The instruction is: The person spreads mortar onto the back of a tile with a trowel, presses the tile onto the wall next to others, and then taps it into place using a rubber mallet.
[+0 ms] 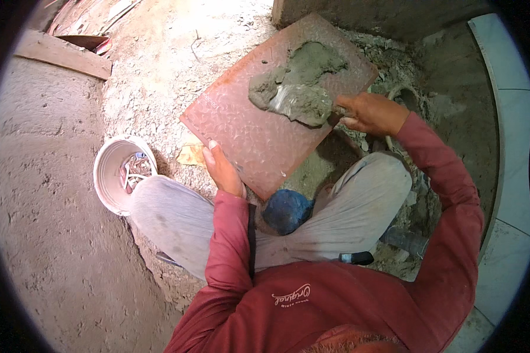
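A square reddish tile (235,126) lies tilted across my front, its textured face up. My left hand (222,169) is closed on its near-left edge, thumb on top and the other fingers mostly hidden. In my right hand (374,115), at the tile's right edge, is the handle of a trowel (288,101). Its shiny metal blade shows only in part, smeared with grey mortar, and rests on or just over the tile. Wet mortar (315,62) spreads in a thick patch over the tile's far-right half.
Left of my knee stands a white bucket (113,197) with cables and small bits inside. A round blue object (287,212) sits between my legs. A grey pipe (406,240) lies right of my knee. Rubble covers the ground; a wooden plank (62,56) and white wall tiles (512,135) flank it.
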Motion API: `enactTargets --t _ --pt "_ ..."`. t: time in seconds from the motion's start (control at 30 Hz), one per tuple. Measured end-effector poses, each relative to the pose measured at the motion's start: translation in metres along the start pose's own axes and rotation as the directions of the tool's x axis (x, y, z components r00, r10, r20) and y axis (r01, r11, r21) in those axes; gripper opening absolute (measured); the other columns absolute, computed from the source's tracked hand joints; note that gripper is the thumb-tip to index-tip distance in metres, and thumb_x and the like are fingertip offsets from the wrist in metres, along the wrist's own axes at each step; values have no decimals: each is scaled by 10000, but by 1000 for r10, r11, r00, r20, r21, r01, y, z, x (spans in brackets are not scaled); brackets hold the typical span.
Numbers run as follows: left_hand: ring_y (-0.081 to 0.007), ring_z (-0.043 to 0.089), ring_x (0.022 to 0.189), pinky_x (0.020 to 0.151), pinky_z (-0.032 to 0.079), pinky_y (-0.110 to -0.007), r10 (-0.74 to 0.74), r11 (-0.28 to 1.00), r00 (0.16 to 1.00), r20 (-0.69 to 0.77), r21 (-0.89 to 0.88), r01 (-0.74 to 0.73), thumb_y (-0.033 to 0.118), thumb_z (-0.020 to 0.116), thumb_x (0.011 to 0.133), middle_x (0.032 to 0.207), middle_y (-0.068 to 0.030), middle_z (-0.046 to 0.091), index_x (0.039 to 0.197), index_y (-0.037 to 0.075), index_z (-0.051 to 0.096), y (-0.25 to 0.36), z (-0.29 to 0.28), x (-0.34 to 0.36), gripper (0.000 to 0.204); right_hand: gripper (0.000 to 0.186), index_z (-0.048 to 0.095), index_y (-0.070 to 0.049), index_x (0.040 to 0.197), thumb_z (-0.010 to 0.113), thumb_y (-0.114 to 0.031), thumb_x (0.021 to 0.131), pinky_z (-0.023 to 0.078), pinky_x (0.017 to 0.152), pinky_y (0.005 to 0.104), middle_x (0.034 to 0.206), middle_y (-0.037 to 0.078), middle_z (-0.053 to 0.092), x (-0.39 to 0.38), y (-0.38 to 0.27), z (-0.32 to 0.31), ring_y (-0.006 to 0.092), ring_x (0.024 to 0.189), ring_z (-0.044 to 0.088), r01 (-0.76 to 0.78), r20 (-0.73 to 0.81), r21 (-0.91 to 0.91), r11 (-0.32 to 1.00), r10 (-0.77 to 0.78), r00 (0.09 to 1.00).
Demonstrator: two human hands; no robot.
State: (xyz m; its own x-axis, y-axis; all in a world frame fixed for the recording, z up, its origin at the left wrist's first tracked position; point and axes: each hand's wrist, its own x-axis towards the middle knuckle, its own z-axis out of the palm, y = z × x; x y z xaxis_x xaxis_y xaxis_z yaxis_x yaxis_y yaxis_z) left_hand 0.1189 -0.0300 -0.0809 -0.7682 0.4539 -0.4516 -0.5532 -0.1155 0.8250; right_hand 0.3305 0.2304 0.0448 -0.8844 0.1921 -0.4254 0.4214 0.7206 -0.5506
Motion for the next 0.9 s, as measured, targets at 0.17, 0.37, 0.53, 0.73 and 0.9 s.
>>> enactTargets --t 0.17,0.37,0.53,0.73,0.9 --pt "-222 593 1056 917 490 -377 75 995 988 -135 72 -66 327 418 1090 1160 -131 607 1255 -5 488 -11 -1 -3 378 183 529 -80 1040 632 -155 910 520 665 516 787 176 664 -2 5 -6 418 766 676 -257 -366 -564 785 41 930" --pt "-200 566 999 907 481 -365 124 987 980 -157 125 -105 347 421 1093 1092 -93 582 1213 7 502 -18 -6 1 370 238 536 -86 1153 602 -210 960 536 732 521 985 197 689 -5 71 -30 406 898 685 -543 -403 -432 720 385 831" --pt "-223 547 1059 969 438 -366 120 990 981 -153 94 -106 401 381 1103 1169 -132 571 1289 -24 483 -20 -2 2 475 305 543 -67 1185 599 -288 982 534 766 533 1080 215 667 29 100 -38 405 950 680 -463 -410 -401 791 297 862" --pt "-228 529 1099 999 419 -365 109 992 976 -189 86 -94 394 382 1102 1222 -140 559 1332 -34 466 -21 -15 6 493 424 573 -40 1101 593 -452 1002 548 625 400 888 129 621 25 75 -57 223 753 667 -448 -209 245 860 499 841" --pt "-222 519 1103 994 418 -364 85 994 975 -205 78 -71 394 398 1096 1231 -133 550 1335 -28 463 -22 -2 1 490 432 596 -67 996 606 -499 993 447 392 238 706 13 548 -20 82 -56 78 481 536 -431 56 662 613 533 844"
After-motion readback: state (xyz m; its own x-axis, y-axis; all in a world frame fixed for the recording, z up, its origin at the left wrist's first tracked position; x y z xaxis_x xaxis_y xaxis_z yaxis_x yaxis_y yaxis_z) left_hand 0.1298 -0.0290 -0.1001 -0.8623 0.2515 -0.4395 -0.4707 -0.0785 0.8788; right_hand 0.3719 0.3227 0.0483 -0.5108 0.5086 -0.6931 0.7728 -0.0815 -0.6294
